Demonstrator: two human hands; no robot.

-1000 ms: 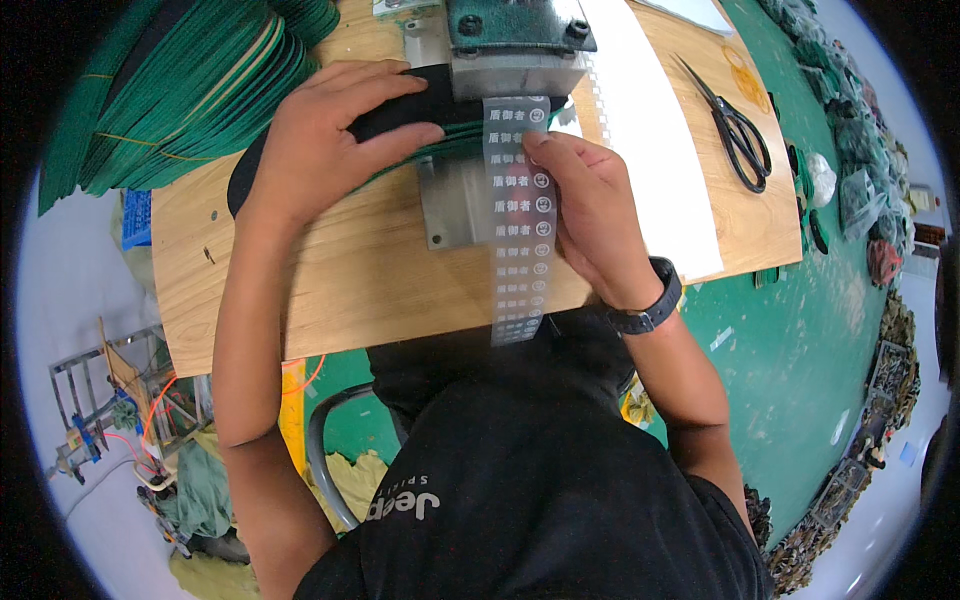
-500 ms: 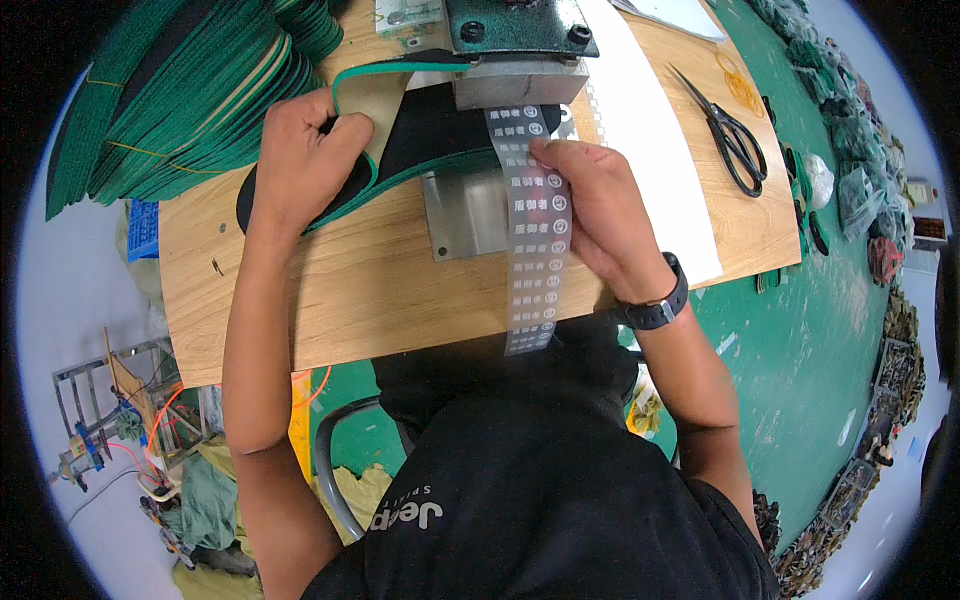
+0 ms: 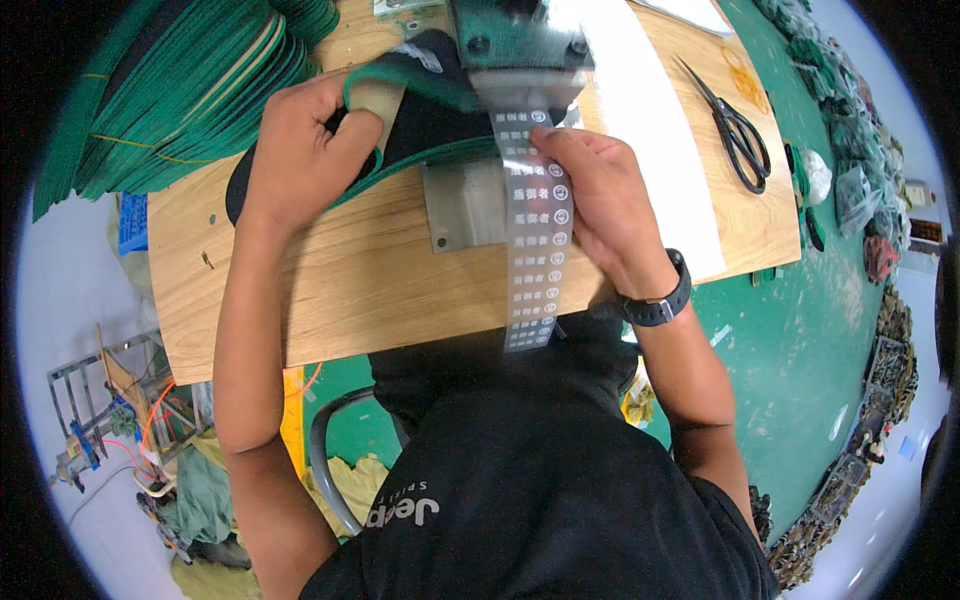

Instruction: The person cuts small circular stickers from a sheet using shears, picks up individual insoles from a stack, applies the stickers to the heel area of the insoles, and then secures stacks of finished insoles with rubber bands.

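My left hand [image 3: 310,150] is closed around a black, green-edged insole [image 3: 376,97], bending it up so its beige face shows. A pale printed mark is on a black surface beside it. More black insole layers [image 3: 425,145] lie beneath, reaching under the press head [image 3: 525,60], which is smeared by motion. My right hand [image 3: 600,190] pinches a clear film strip [image 3: 540,240] with rows of white print between thumb and fingers. The strip runs from below the press head down over the table's near edge. The right fingertips are partly hidden.
Banded stacks of green-edged insoles [image 3: 190,110] stand at the far left. A metal plate [image 3: 460,215] sits under the work. Black scissors [image 3: 738,140], yellow bands [image 3: 745,80] and a white sheet [image 3: 660,170] lie on the right of the wooden table [image 3: 400,300].
The press head has gone from sharp to blurred. The bent insole has shifted slightly, and a pale printed mark has come into view beside it. Both hands keep their grips.
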